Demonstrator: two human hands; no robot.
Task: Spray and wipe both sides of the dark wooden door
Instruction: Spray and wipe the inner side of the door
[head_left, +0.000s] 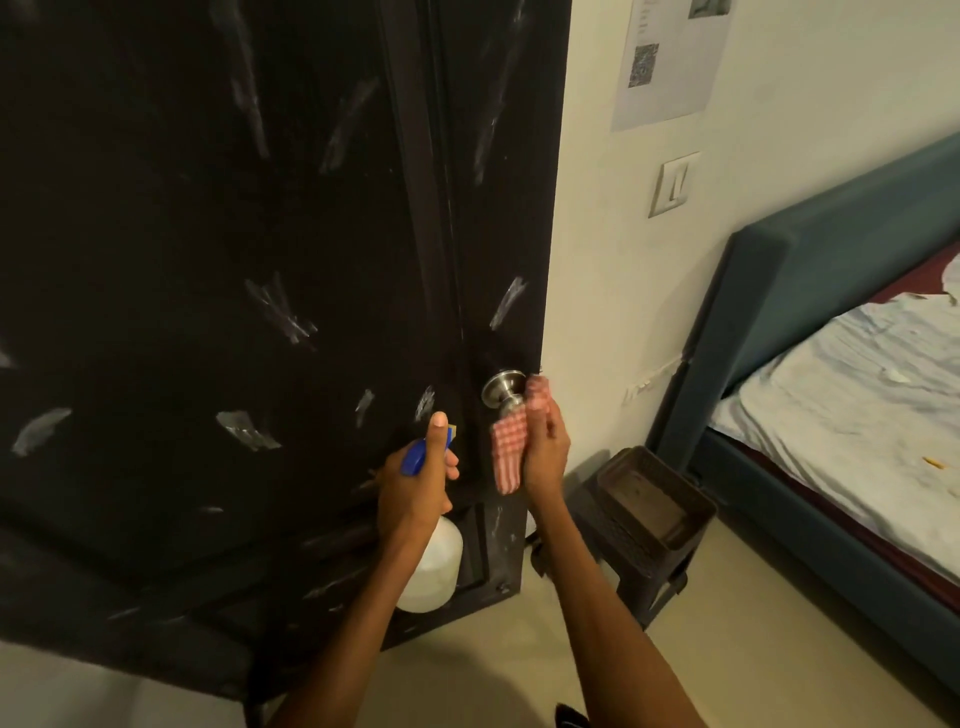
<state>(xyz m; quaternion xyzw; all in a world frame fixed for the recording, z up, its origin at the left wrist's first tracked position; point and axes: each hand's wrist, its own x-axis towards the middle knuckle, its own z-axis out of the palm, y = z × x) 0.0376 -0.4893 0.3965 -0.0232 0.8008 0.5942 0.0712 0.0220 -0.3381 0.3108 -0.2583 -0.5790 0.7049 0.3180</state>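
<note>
The dark wooden door (208, 260) fills the left and centre of the head view, marked with whitish smears and streaks. A silver round knob (500, 388) sits near its right edge. My left hand (415, 483) grips a white spray bottle (434, 569) by its blue trigger head (415, 456), nozzle pointed at the door just left of the knob. My right hand (545, 452) holds a red-and-white checked cloth (511, 447) pressed against the knob's outer end.
A dark plastic stool (644, 514) stands on the floor right of the door's edge. A bed with a teal frame (779, 291) and a rumpled light sheet lies at the right. A wall switch (672, 182) and a paper notice (670, 57) hang on the cream wall.
</note>
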